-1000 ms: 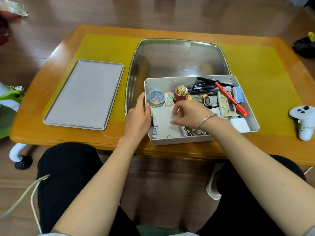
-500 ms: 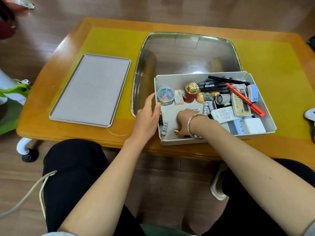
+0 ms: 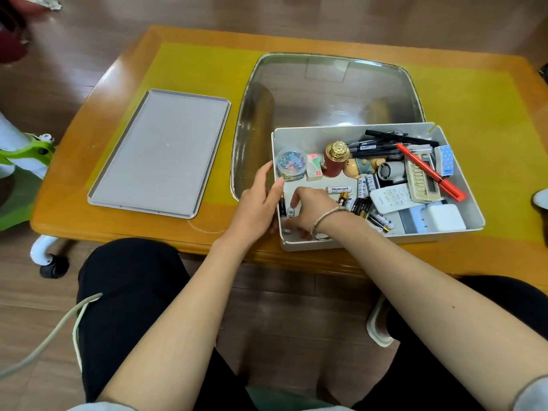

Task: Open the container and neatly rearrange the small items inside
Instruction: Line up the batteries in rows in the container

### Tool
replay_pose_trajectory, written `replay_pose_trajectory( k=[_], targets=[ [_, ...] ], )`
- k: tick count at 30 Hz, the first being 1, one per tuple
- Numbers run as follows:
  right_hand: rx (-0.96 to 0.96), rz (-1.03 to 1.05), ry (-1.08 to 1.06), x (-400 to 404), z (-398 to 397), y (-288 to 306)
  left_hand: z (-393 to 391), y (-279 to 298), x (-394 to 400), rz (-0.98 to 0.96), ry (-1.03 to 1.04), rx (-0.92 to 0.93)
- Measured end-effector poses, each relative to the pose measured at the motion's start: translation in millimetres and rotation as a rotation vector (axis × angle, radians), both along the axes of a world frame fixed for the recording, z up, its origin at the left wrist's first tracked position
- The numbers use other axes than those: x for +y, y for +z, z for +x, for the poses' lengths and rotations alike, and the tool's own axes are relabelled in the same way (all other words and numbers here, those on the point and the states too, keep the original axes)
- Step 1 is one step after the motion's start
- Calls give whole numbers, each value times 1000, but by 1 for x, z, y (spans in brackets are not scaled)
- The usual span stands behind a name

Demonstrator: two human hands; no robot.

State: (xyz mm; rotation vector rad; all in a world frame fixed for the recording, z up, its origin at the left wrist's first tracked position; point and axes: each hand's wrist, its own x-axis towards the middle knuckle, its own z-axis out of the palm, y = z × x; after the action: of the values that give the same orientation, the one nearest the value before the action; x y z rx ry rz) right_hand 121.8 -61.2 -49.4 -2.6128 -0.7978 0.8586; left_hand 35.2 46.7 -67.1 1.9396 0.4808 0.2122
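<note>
A: Table, wooden, yellow mat. Lid lying flat at left, apart from the rest.
B: Container?
A: Open white container at the near edge, right of centre, back end over a clear glass panel.
B: Hands?
A: Left hand wraps the container's left wall, thumb over the rim. Right hand inside the near-left corner, fingers curled down among loose batteries; whether it grips one, cannot tell.
B: Small stuff?
A: Clip jar at back left, red pen on the right.
</note>
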Motion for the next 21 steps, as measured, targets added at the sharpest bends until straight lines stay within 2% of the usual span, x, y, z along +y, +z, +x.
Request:
replay_pose_trajectory(
  k=[3,6,10,14,19,21],
  targets=[
    [36,-10,-7,-2,2,2,1,-2,-1,-11,8,-9],
    [-11,-53,11,-11,6,7,2,-4,-2,-4,18,-9],
    [108,9,-22,-13,4,8,2,-5,-2,4,23,-24],
    [155,46,37,-4,-4,7,1,-5,-1,32,42,-25],
    [172,144,-147,-5,2,-2,2,-7,-1,19,44,-21],
    [169,172,-159,-3,3,-4,2,-7,-2,12,45,-28]
  ],
)
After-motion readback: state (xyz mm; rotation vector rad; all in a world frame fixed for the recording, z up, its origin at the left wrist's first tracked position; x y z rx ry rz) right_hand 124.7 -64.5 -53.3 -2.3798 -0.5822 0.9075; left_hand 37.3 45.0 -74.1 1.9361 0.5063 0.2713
